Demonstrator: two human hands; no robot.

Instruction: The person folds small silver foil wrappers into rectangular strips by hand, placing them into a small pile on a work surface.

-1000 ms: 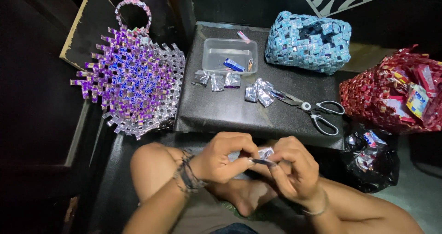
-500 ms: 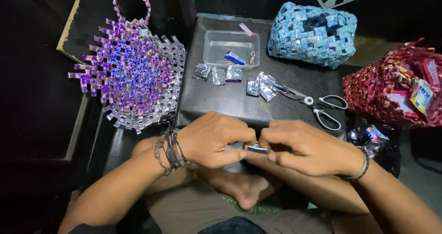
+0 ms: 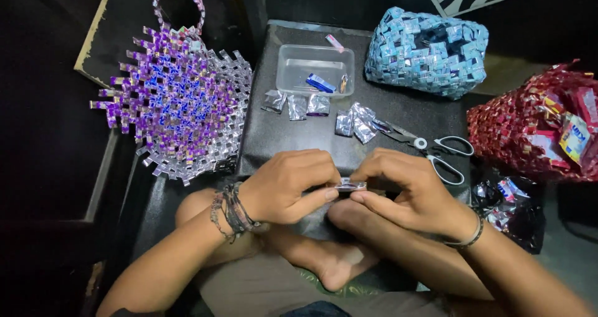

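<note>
Both of my hands pinch one small folded silver wrapper strip just above the near edge of a low black table. My left hand grips its left end with thumb and fingers. My right hand holds the right end. Several folded silver wrapper pieces lie in a row on the table, with more beside them. Scissors with white handles lie just beyond my right hand. My bare foot rests below the hands.
A clear plastic tray with small bits sits at the table's far side. A purple woven wrapper bag lies left, a blue woven one at the back right, a red one far right. A dark bag of wrappers sits by my right arm.
My hands have closed in together on the strip and now hold it level between them. The view has shifted a little lower and closer.
</note>
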